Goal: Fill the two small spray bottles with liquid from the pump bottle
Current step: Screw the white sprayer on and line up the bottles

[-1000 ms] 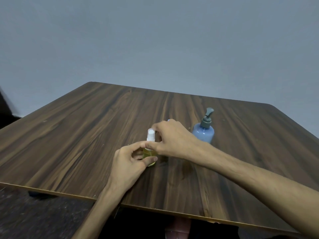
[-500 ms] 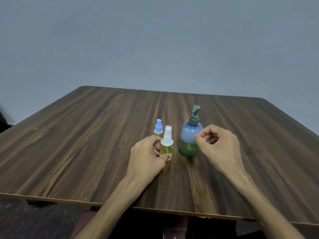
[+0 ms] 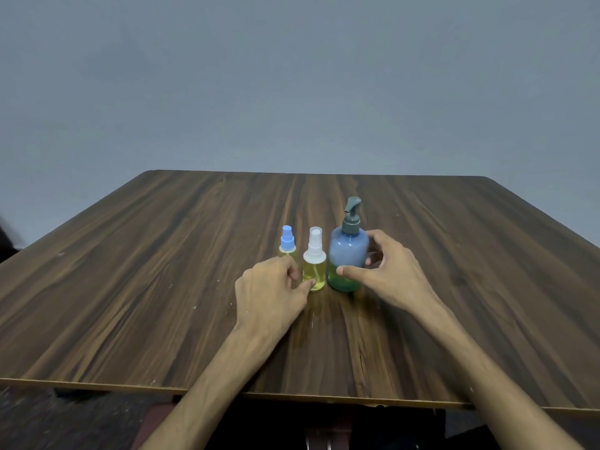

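Blue-capped yellow spray bottle (image 3: 287,245), white-capped yellow spray bottle (image 3: 314,264), blue-green pump bottle (image 3: 348,254), dark wood-grain table (image 3: 162,271)

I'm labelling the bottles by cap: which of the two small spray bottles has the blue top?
The far-left spray bottle, partly behind the left hand. The spray bottle next to the pump bottle has a white top.

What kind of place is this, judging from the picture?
Probably a plain indoor room, home or simple workspace; I cannot tell which. A bare grey wall stands behind a wood-grain table, which holds only a pump bottle and two small spray bottles.
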